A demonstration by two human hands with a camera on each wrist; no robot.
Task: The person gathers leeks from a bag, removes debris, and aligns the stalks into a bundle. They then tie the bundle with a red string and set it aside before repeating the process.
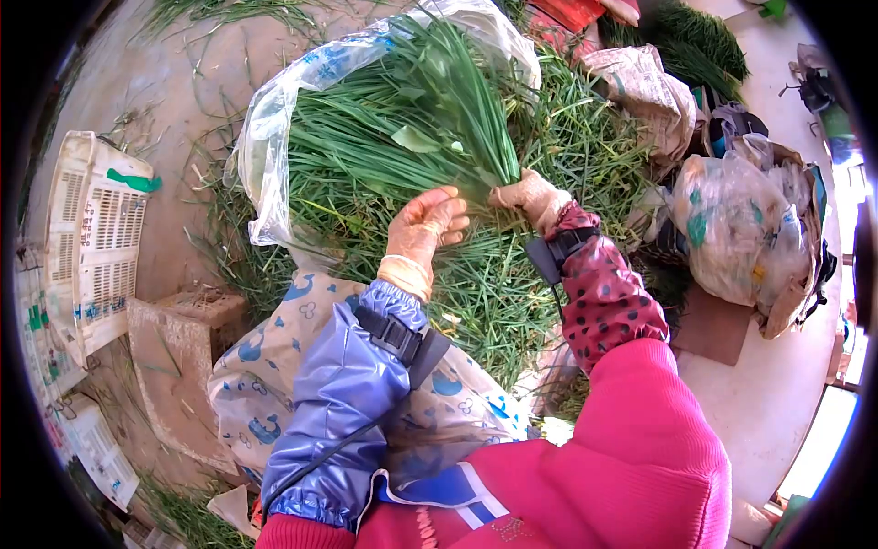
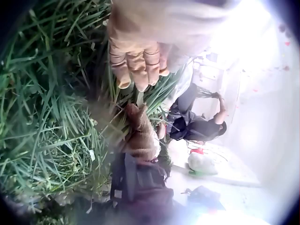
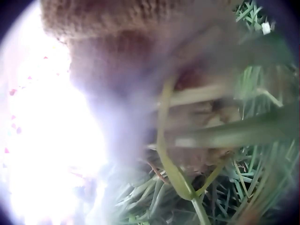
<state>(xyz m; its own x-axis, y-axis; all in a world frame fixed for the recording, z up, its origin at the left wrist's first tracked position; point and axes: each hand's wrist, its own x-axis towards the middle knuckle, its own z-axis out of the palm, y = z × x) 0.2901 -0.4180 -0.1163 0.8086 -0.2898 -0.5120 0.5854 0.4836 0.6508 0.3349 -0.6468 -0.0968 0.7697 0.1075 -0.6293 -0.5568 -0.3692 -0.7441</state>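
Note:
In the head view my right hand (image 1: 530, 199), in a knitted glove, grips a bunch of long green chives (image 1: 480, 119) by the stem ends, the blades fanning up and away. My left hand (image 1: 425, 227), in a thin tan rubber glove, is just left of those stems, fingers slightly bent and nothing held. More chives (image 1: 338, 137) lie beneath in a clear plastic bag (image 1: 265, 137). The left wrist view has the left fingers (image 2: 137, 68) extended above the right glove (image 2: 143, 136). Pale stems (image 3: 197, 96) cross the blurred right wrist view near the knitted glove.
Loose green trimmings (image 1: 485, 320) are heaped around the bag. Left stand a white plastic crate (image 1: 96, 229) and a worn box (image 1: 169, 375). A sack of plastic bags (image 1: 741, 220) is at right. Another person (image 2: 199, 124) appears in the left wrist view.

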